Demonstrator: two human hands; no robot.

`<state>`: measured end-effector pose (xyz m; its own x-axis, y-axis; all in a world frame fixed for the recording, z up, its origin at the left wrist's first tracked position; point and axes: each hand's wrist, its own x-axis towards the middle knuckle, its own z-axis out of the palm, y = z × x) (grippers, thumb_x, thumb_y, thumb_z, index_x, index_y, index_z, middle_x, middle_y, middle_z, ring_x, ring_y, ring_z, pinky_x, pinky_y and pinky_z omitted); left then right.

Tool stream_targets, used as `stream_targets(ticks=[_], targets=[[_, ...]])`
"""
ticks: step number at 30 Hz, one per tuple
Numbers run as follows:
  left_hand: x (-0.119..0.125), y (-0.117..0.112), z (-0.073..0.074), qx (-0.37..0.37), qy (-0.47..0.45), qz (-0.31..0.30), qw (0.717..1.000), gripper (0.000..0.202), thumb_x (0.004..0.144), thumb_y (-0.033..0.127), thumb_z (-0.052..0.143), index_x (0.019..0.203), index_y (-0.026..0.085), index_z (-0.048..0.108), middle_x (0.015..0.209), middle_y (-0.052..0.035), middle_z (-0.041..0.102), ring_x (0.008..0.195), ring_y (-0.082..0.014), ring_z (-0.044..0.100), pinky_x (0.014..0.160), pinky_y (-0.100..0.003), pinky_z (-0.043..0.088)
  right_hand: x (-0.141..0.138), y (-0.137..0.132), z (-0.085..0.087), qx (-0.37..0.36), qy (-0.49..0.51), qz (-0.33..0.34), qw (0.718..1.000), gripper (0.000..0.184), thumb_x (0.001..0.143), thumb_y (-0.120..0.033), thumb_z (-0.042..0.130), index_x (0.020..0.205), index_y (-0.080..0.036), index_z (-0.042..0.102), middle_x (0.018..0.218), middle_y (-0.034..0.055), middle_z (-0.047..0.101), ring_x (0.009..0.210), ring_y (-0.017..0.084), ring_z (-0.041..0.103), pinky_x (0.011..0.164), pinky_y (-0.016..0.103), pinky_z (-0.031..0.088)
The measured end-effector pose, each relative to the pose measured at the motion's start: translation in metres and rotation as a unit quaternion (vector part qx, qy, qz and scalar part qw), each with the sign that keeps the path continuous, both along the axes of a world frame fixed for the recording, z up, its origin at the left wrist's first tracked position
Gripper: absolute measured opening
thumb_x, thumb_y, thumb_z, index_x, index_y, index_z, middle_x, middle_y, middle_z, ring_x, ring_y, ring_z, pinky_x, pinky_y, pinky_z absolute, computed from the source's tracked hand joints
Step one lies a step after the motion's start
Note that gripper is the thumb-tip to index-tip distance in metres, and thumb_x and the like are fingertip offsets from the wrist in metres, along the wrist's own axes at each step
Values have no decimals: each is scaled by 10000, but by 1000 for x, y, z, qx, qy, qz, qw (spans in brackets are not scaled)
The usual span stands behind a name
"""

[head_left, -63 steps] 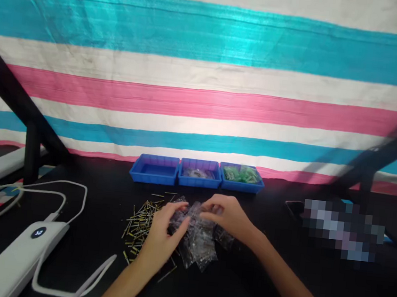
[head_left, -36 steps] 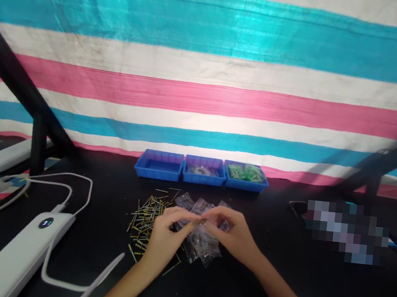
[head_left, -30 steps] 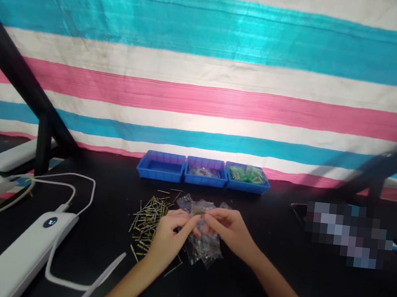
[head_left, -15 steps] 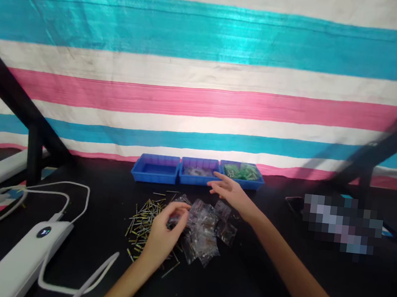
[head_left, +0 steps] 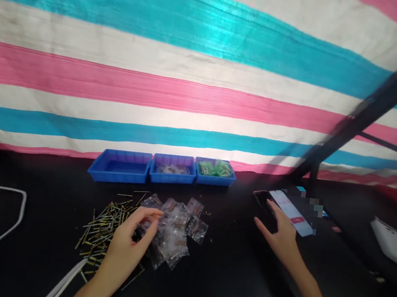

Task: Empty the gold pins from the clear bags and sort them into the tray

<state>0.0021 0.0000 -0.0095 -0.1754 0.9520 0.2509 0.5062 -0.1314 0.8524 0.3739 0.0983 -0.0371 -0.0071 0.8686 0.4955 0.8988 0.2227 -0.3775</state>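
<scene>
My left hand (head_left: 128,245) rests on the left edge of a heap of small clear plastic bags (head_left: 176,226), with its fingers curled on one bag. Just left of it lies a scatter of thin brass pins (head_left: 103,226) on the black table. My right hand (head_left: 280,232) is stretched out to the right with its fingers spread, its fingertips touching a phone (head_left: 284,209) with a lit white screen. Nothing is held in that hand.
Three blue trays stand in a row at the back: an empty one (head_left: 118,167), one with clear bags (head_left: 172,170), one with green parts (head_left: 216,171). A white cable (head_left: 6,223) loops at far left. A black frame strut (head_left: 361,113) rises at right before a striped cloth.
My right hand left the bags, reached toward the blue trays, then swung right to the phone. The view has turned to the right. My left hand stays on the bag heap.
</scene>
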Motion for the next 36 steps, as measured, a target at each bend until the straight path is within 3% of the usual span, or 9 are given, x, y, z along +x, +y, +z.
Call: stream_targets(ticks=[5, 8, 10, 15, 20, 25, 27, 31, 36], targets=[[4, 0, 0, 19, 24, 2, 1000, 144, 809, 275, 500, 895, 231, 607, 876, -18, 628, 785, -167, 597, 728, -279, 465, -34, -21, 20, -109, 97, 152, 978, 383, 756, -390, 590, 1087, -198, 582, 1141, 97, 598, 1086, 266, 528, 959, 441, 391], [6, 0, 2, 19, 28, 0, 999, 144, 808, 259, 494, 884, 222, 611, 859, -19, 625, 769, -162, 594, 720, -276, 464, -87, -38, 48, -278, 179, 336, 882, 285, 811, -337, 555, 1061, -207, 596, 1010, 65, 658, 946, 210, 603, 847, 369, 474], [6, 1, 3, 21, 29, -2, 999, 141, 807, 250, 493, 870, 217, 615, 845, -19, 623, 768, -161, 594, 721, -274, 461, -122, -41, 62, -302, 167, 422, 838, 228, 827, -299, 543, 1030, -223, 612, 1041, 50, 647, 973, 190, 586, 848, 333, 455], [4, 1, 4, 21, 24, -1, 999, 146, 822, 230, 470, 855, 209, 610, 849, -23, 612, 793, -161, 586, 720, -270, 453, -170, -8, 56, -168, -25, 304, 937, 394, 776, -225, 601, 1165, -240, 544, 1095, 72, 623, 1012, 238, 536, 858, 396, 343], [2, 1, 6, 26, 12, -2, 1000, 147, 825, 210, 460, 837, 200, 606, 828, -21, 602, 779, -153, 584, 721, -267, 448, -173, 15, 36, -204, -73, 254, 943, 530, 666, -289, 700, 1166, -247, 530, 866, 19, 661, 800, 209, 567, 697, 321, 345], [5, 0, 9, 21, -30, -2, 999, 193, 803, 198, 494, 979, 197, 573, 839, -10, 604, 740, -131, 588, 746, -274, 457, -176, 7, 43, -177, -21, 274, 945, 95, 704, -289, 658, 786, -243, 668, 697, -4, 624, 669, 157, 536, 586, 264, 347], [6, -1, 12, 11, -53, -3, 999, 292, 796, 213, 511, 1087, 193, 530, 842, -11, 607, 721, -127, 589, 752, -284, 464, -181, 2, 48, -184, 50, 281, 941, 105, 723, -313, 638, 682, -219, 656, 659, 0, 605, 611, 136, 520, 547, 250, 361], [7, -4, 15, 2, -62, -22, 998, 366, 773, 246, 572, 1135, 206, 526, 869, -21, 630, 757, -142, 593, 770, -300, 461, -193, -15, 56, -316, 280, 342, 840, 226, 736, -402, 622, 742, -179, 586, 603, -21, 579, 473, 92, 501, 458, 222, 402], [6, -5, 17, 26, -57, -82, 995, 73, 743, 263, 638, 741, 197, 669, 751, -21, 666, 748, -164, 607, 736, -297, 461, -201, -38, 55, -425, 398, 413, 700, 259, 703, -371, 678, 814, -180, 541, 557, -56, 559, 432, 68, 494, 408, 182, 388]])
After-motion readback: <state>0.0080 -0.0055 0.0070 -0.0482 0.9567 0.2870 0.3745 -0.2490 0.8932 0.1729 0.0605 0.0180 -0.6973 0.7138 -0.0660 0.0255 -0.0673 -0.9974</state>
